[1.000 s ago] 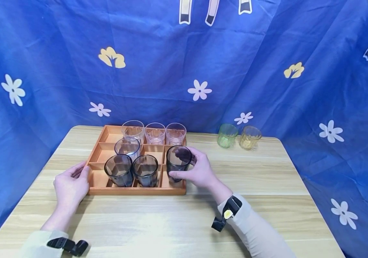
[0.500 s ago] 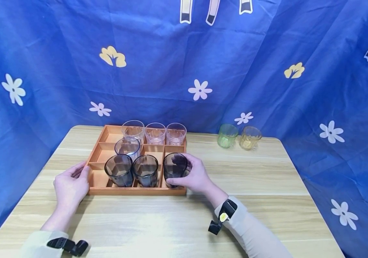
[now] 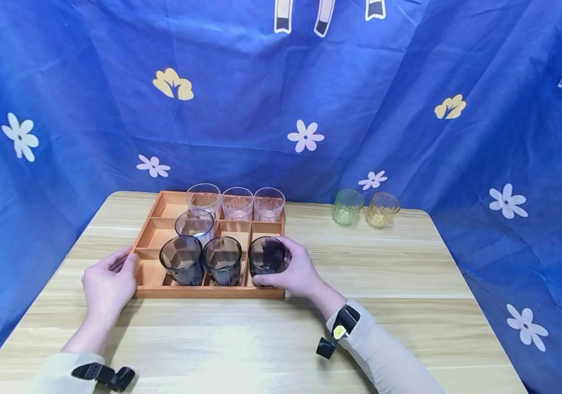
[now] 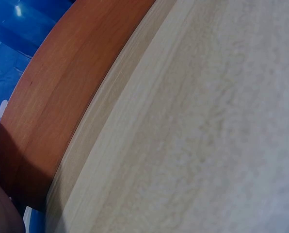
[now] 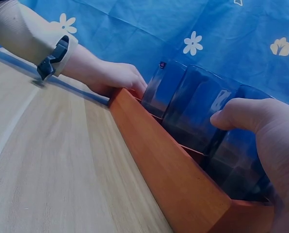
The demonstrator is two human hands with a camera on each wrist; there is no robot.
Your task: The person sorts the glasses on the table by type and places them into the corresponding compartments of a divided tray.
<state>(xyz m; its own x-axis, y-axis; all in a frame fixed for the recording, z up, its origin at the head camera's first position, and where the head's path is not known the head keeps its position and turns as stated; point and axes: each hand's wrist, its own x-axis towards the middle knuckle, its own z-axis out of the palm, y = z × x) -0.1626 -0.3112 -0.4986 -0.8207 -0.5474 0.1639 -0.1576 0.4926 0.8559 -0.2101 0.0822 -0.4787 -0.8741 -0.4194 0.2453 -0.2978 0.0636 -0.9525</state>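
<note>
Head view: no readable writing is showing on any glass or on the tray. Your right hand (image 3: 296, 269) is wrapping thumb and fingers around a dark smoky glass (image 3: 266, 258), faceted and see-through, standing upright in the near right compartment of the wooden tray (image 3: 212, 292). Two matching dark glasses (image 3: 202, 260) are standing just beside it in the same row. Your left hand (image 3: 108, 284) is resting, fingers relaxed, against the tray's left wall, holding nothing.
</note>
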